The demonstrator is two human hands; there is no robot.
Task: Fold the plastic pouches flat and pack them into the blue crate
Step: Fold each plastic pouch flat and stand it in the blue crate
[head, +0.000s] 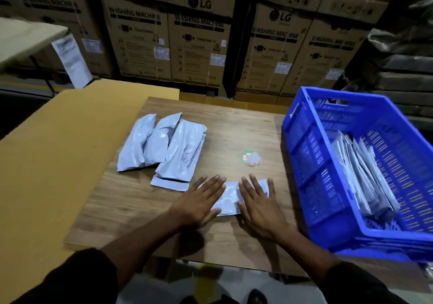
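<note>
Fingers (212, 183) flat on pale pouch (230, 198)

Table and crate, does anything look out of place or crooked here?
The blue crate sits skewed, its near corner overhanging the wooden table edge. A round sticker with crumpled clear film lies stray mid-table.

blue crate (304, 139) cropped at right edge, sticker (250, 159) print unreadable

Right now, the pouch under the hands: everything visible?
The pouch is pale grey-blue glossy plastic, lying flat on the wooden tabletop near its front edge, left of the blue crate. The left hand and right hand press it with straight fingers, covering both ends; only its crinkled middle shows.
</note>
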